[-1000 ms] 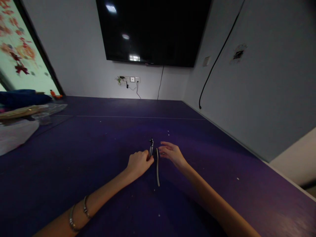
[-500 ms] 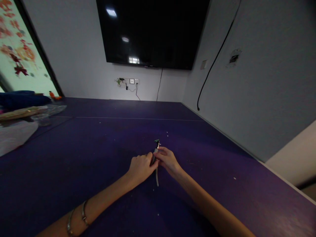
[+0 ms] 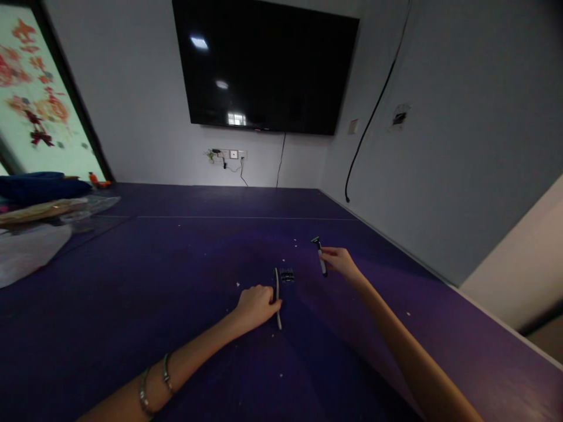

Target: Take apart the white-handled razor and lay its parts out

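My right hand [image 3: 339,261] pinches the grey and black handle of a razor [image 3: 322,258], its head pointing up and away over the purple surface [image 3: 197,328]. To its left, my left hand [image 3: 257,306] is closed with the thumb against a thin, pale, slightly curved strip [image 3: 278,319]. I cannot tell whether that strip is the edge of a larger item. Just beyond and right of the strip lies a small dark clear-edged piece [image 3: 287,275], perhaps a holder; its details are too small to make out.
White scraps are scattered over the purple surface. At the far left lie clear plastic bags [image 3: 35,249] and dark blue cloth [image 3: 44,186]. A black cable [image 3: 372,123] hangs along the right wall; a television [image 3: 268,64] is mounted on the wall ahead.
My right hand has moved away to the right with the razor, leaving the left hand. The strip and small dark piece now show more fully. The view has shifted slightly.
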{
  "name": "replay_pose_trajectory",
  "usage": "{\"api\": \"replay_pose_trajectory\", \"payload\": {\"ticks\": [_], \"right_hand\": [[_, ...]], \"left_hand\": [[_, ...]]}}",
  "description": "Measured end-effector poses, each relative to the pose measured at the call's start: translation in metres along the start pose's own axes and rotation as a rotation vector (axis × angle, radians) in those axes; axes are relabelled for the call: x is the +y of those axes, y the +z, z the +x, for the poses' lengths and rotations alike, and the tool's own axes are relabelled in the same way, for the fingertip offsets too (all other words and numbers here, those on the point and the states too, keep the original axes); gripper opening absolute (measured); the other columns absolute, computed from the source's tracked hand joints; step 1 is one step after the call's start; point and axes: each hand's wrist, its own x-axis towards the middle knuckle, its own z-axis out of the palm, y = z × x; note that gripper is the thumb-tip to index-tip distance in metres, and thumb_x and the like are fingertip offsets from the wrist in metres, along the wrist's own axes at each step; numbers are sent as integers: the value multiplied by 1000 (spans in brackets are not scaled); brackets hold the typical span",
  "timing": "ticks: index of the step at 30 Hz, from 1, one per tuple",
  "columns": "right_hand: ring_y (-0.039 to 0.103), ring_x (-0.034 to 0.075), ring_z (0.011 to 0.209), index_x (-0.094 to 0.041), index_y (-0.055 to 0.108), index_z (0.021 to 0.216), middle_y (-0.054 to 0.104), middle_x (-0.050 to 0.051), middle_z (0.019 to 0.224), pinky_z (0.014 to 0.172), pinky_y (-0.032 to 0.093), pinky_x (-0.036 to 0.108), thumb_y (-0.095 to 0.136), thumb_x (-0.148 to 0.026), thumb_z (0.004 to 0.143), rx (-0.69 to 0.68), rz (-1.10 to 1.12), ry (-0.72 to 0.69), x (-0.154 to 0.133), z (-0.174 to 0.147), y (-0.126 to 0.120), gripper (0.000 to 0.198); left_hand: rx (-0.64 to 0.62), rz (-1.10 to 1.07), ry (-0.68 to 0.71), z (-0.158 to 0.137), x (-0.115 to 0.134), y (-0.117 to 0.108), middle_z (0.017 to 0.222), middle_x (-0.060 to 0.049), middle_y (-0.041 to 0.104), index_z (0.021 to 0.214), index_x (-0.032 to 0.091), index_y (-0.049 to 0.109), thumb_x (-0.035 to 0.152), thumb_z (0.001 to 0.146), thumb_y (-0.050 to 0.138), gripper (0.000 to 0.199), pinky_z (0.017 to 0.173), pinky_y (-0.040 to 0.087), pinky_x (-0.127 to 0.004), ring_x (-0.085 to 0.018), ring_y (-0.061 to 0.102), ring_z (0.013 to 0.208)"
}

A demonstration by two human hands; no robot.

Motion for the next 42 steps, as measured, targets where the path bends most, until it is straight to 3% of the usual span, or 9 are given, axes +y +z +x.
{"api": "replay_pose_trajectory", "payload": {"ticks": [6, 10, 24, 28, 30, 32, 36, 39, 42], "right_hand": [[64, 20, 57, -15, 74, 69, 67, 3, 55, 49, 45, 23, 62, -25, 60, 115, -265, 28, 41, -8, -43, 18], [66, 22, 61, -15, 74, 67, 69, 4, 57, 54, 45, 25, 61, -23, 60, 147, -402, 36, 57, -13, -57, 17], [66, 23, 69, -14, 70, 58, 68, 9, 60, 58, 42, 23, 57, -13, 65, 78, -702, 15, 60, -15, -49, 16], [64, 25, 87, -14, 73, 76, 71, 12, 85, 73, 45, 27, 57, -15, 69, 95, -684, -57, 46, -20, -43, 17], [63, 23, 91, -16, 71, 89, 69, 10, 95, 79, 46, 29, 60, -19, 70, 84, -548, -107, 35, -27, -30, 22], [64, 22, 84, -16, 69, 93, 69, 9, 91, 76, 50, 31, 64, -25, 69, 28, -196, -98, 21, -37, -11, 26], [65, 19, 78, -15, 66, 95, 68, 8, 85, 69, 53, 32, 72, -29, 63, -200, 503, 140, -5, -62, 31, 35], [64, 16, 74, -15, 66, 91, 68, 7, 84, 69, 52, 29, 75, -28, 62, -290, 705, 217, -17, -75, 48, 33], [63, 13, 66, -14, 66, 86, 67, 3, 74, 63, 50, 25, 76, -27, 60, -289, 732, 218, -23, -79, 53, 30]], "left_hand": [[33, 88, -44, 7, 2, 9, 77, -12, 68, 75, 16, 67, 45, 83, 43, 38, 65, 48, -36, -27, 66, 76], [53, 113, -39, 11, 5, 12, 78, -12, 69, 77, 16, 68, 43, 83, 42, 38, 64, 49, -38, -28, 66, 76], [9, 124, -87, 15, 13, 16, 86, -13, 69, 83, 14, 69, 31, 83, 42, 32, 69, 49, -37, -27, 66, 81], [53, 130, -77, 14, 11, 10, 83, -12, 70, 80, 14, 69, 30, 84, 40, 34, 66, 48, -36, -28, 66, 79], [74, 133, -71, 13, 15, 4, 82, -12, 70, 81, 14, 69, 31, 85, 39, 35, 66, 48, -35, -27, 66, 78], [95, 133, -54, 10, 24, -3, 82, -13, 70, 83, 14, 68, 32, 86, 37, 36, 66, 48, -36, -27, 66, 78], [131, 120, 10, 2, 50, -15, 80, -12, 69, 89, 16, 66, 29, 87, 36, 33, 65, 49, -39, -28, 67, 76], [148, 111, 46, -3, 65, -18, 79, -13, 69, 92, 15, 65, 29, 87, 37, 32, 65, 49, -39, -28, 67, 76], [156, 101, 67, -7, 71, -17, 78, -13, 69, 93, 15, 65, 30, 87, 36, 33, 65, 50, -40, -29, 67, 76]]}}
